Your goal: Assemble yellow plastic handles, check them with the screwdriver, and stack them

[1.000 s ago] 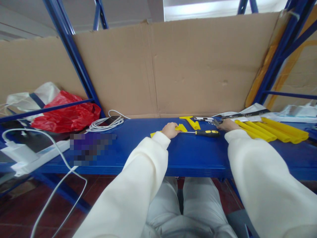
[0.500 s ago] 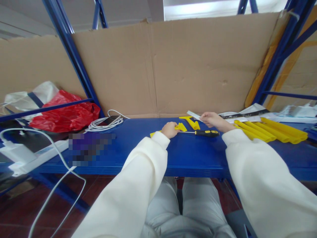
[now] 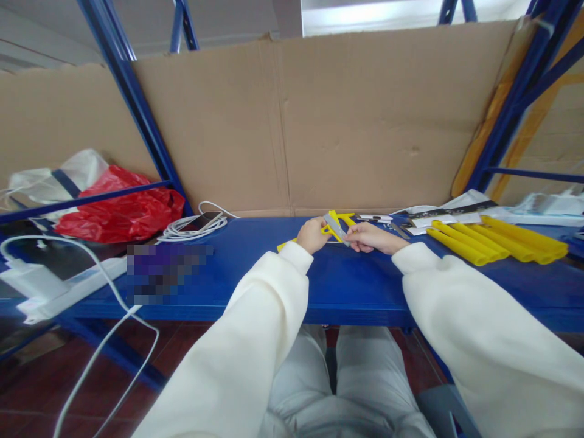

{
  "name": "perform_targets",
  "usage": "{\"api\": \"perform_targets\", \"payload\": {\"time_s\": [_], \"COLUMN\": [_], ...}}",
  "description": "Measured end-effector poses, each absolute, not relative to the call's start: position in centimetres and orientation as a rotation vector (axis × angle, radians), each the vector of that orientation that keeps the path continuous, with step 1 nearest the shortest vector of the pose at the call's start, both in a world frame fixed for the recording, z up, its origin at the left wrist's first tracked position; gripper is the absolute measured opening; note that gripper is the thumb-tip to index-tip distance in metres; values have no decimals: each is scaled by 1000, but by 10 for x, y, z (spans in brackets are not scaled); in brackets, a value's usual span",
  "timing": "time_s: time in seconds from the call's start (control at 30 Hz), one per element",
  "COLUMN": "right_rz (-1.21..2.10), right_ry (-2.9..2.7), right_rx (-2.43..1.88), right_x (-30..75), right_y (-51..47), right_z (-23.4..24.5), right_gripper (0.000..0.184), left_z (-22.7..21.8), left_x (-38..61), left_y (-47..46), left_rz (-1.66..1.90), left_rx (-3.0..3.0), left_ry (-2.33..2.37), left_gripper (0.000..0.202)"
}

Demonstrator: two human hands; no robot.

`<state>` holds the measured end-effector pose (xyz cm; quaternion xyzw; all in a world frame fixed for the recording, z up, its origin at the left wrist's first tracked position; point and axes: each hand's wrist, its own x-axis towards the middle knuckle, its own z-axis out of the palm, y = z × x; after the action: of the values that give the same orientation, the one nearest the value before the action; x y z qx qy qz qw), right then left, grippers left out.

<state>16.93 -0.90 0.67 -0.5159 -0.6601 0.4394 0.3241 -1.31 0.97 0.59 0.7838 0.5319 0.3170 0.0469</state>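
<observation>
My left hand (image 3: 312, 236) is closed around a yellow plastic part (image 3: 326, 230) above the blue bench. Part of that piece is hidden by the fingers; another bit of yellow (image 3: 285, 246) shows left of the hand. In my right hand (image 3: 370, 237) a thin, flat, pale grey strip (image 3: 336, 227) is pinched, slanting up and left against the yellow part. A second yellow plastic piece (image 3: 347, 217) lies just behind. Most of the screwdriver lying here is covered by my right hand.
Several yellow tubes (image 3: 502, 240) lie to the right, beside white and black packaging (image 3: 451, 210). Small items (image 3: 375, 218) rest near the back edge. Leftwards are a coiled white cable (image 3: 194, 230), a red plastic bag (image 3: 123, 207) and a power strip (image 3: 75, 289). Cardboard (image 3: 365, 121) stands behind.
My right hand has moved left and toward me, bringing the flat strip against the yellow part in my left hand. It now covers the screwdriver handle. My left hand has barely shifted.
</observation>
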Motion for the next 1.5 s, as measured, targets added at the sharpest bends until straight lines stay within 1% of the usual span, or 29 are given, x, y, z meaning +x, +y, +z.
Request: {"api": "perform_targets", "payload": {"time_s": [0.3,0.67,1.2,1.27,1.4,1.43,1.5], "right_rz": [1138,1152,1217,1228,1248,1255,1269], "right_ry": [-1753,-1639,-1566,-1557,-1549,-1549,-1549], "right_rx": [-1398,-1429,-1303,-1291,-1258,-1252,-1251], "right_x": [170,168,170,171,170,170,169], "right_y": [-9,-11,-6,-6,-9,-9,-10], "right_z": [7,7,4,4,7,7,8], "right_gripper": [34,35,37,37,34,34,34], "left_z": [6,6,4,4,3,3,3], "left_x": [-13,-15,-14,-14,-15,-16,-17], "left_y": [10,12,14,13,11,11,11], "left_rz": [939,909,918,922,954,940,868], "left_rx": [2424,2443,2453,2447,2490,2526,2605], "left_ry": [1637,1601,1553,1547,1445,1409,1365], "left_gripper": [16,15,16,22,50,53,50]}}
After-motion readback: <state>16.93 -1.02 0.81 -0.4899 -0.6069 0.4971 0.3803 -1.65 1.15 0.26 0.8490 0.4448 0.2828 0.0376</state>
